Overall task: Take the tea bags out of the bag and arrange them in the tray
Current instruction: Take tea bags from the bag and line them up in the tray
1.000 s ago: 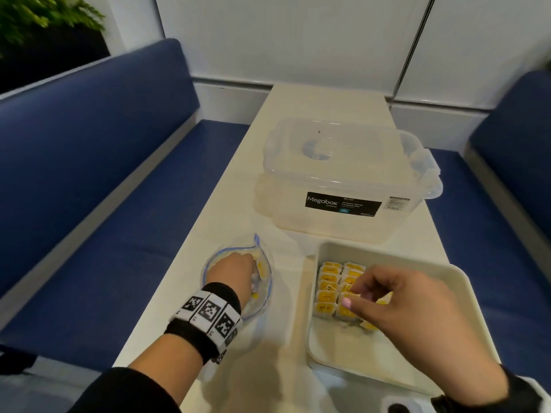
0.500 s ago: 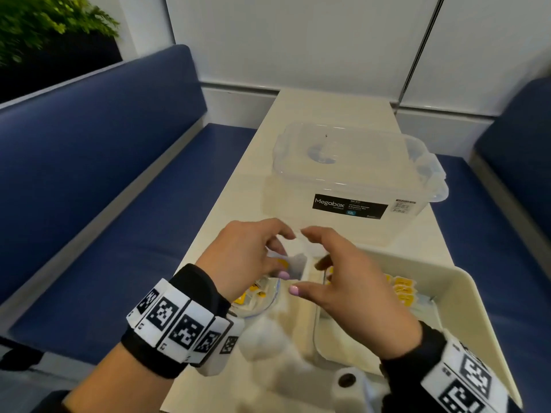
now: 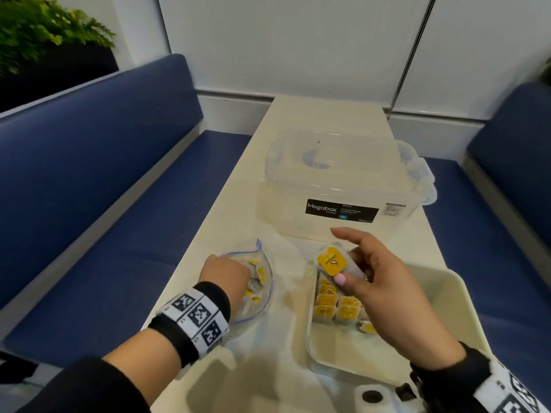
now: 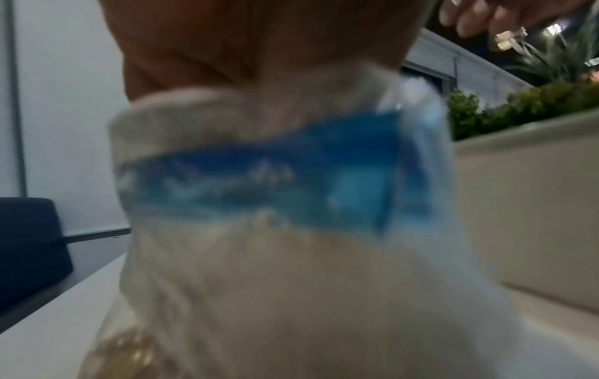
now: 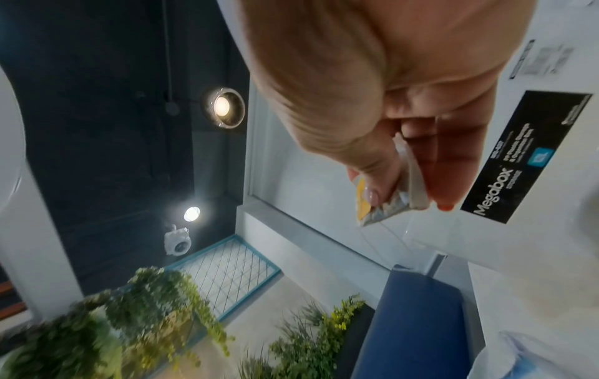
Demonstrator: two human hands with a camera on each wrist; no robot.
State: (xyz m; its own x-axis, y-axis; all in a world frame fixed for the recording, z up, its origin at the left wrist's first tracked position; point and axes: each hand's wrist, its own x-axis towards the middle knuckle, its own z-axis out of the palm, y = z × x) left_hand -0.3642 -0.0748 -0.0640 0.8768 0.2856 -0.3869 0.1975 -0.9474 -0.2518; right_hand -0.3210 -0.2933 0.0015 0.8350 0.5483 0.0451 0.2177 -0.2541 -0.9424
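A clear zip bag with a blue strip lies on the table, left of the tray, with yellow-labelled tea bags inside. My left hand reaches into its mouth, and the fingers are hidden among the tea bags. My right hand pinches one tea bag between thumb and fingers, above the far left corner of the cream tray. The right wrist view shows the same tea bag under the thumb. Several tea bags lie in neat rows at the tray's left side.
A lidded clear Megabox container stands on the table just beyond the tray and bag. Blue benches run along both sides of the narrow table. A white wall closes the far end.
Half a second ago both hands met above the table between bag and tray. Since then the left hand has gone back into the bag, and the right holds a tea bag over the tray.
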